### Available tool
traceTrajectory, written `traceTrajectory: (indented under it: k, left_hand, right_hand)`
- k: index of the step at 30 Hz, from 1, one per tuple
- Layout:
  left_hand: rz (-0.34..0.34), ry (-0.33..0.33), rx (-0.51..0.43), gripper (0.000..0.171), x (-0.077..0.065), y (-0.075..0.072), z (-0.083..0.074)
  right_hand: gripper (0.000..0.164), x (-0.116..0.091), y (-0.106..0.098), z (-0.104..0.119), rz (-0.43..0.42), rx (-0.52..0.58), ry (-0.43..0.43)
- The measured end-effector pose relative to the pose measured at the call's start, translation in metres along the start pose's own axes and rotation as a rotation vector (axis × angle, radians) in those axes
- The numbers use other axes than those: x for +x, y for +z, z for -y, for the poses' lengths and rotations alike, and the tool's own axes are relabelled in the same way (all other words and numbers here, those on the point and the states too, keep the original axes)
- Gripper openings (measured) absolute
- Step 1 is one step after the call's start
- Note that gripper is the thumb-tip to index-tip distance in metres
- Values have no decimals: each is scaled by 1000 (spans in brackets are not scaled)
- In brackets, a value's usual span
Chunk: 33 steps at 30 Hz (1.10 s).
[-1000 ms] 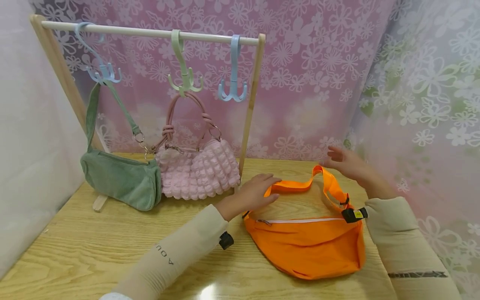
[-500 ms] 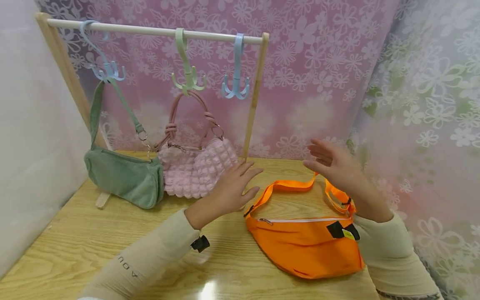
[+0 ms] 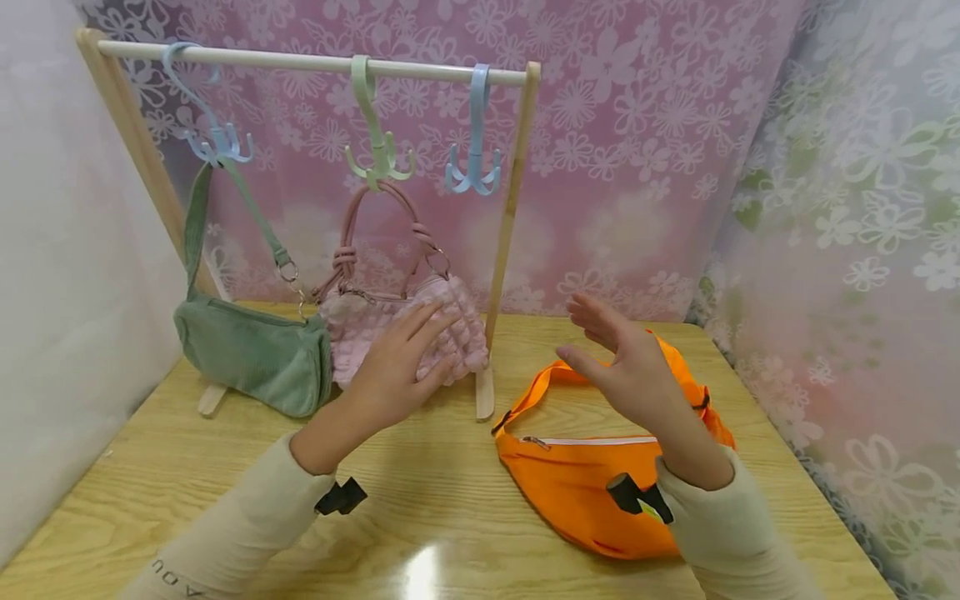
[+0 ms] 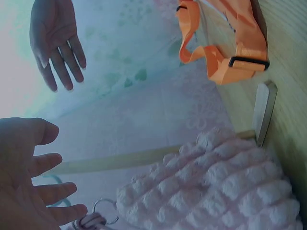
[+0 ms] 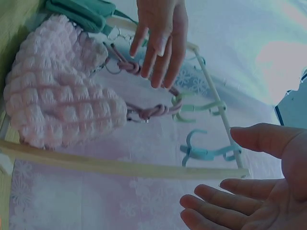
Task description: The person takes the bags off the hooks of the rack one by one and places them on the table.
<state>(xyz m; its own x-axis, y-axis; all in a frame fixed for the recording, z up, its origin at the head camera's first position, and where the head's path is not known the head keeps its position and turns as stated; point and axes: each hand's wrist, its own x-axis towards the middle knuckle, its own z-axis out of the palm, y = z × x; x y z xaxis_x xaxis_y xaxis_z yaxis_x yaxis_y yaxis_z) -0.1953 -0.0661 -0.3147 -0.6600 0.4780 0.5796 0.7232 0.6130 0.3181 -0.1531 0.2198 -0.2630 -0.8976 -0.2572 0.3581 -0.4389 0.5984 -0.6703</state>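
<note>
My left hand [image 3: 393, 362] is held in front of the pink puffy handbag [image 3: 348, 337], overlapping it in the head view; in the left wrist view its fingers are spread and hold nothing. To the right, my right hand [image 3: 633, 371] is raised over the orange waist bag [image 3: 585, 492], palm turned inward, fingers extended, nothing in it. The waist bag lies on the table with its orange strap [image 3: 536, 387] looped behind it; the right forearm hides part of it. By its handle the pink handbag hangs from a green hook [image 3: 378, 158], its bottom close to the table.
A green shoulder bag [image 3: 255, 354] hangs from the left blue hook [image 3: 217, 146]. A right blue hook [image 3: 474, 167] bears no bag. All hang on the white bar [image 3: 315, 60] of a wooden rack [image 3: 513, 192]. Curtains stand behind and at the right of the table [image 3: 450, 517].
My left hand has left the waist bag's strap and moved left to in front of the pink handbag. My right hand has moved left, off the strap's far end. The waist bag stays in place.
</note>
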Motion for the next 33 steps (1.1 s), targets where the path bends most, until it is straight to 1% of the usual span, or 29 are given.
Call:
traceTrajectory:
  k: [2, 4, 9, 12, 16, 18, 20, 23, 25, 29, 31, 33]
  left_hand:
    - [-22, -5, -4, 52, -2, -7, 4]
    - [-41, -8, -9, 52, -3, -13, 8]
    - [-102, -14, 6, 51, -5, -25, 16]
    - [-157, -1, 14, 50, -5, -30, 20]
    - [-232, 36, 18, 49, -2, -40, 24]
    - [-258, 47, 31, 48, 0, -45, 27]
    - [-274, 43, 36, 48, 3, -52, 30]
    - [-305, 37, 45, 49, 9, -63, 35]
    - [-334, 47, 48, 49, 16, -71, 38]
    - [-415, 103, 81, 45, 32, -84, 47]
    - [-452, 120, 101, 44, 40, -90, 50]
    - [-473, 129, 120, 43, 46, -95, 53]
  right_hand:
    - [66, 0, 6, 3, 6, -3, 2]
    - [66, 1, 13, 6, 6, -1, -14]
    - [65, 3, 26, 15, -19, 8, -85]
    - [65, 5, 33, 22, -25, 12, -116]
    - [64, 10, 42, 32, -28, 28, -152]
    - [64, 14, 46, 36, -33, 44, -172]
    - [64, 19, 50, 39, -34, 56, -185]
    - [64, 28, 57, 42, -38, 62, -198]
    - [63, 35, 61, 44, -37, 52, -203]
    - [61, 51, 69, 50, -45, 17, -227]
    - [61, 60, 73, 53, -43, 5, -238]
    - [61, 68, 77, 55, -38, -1, -238]
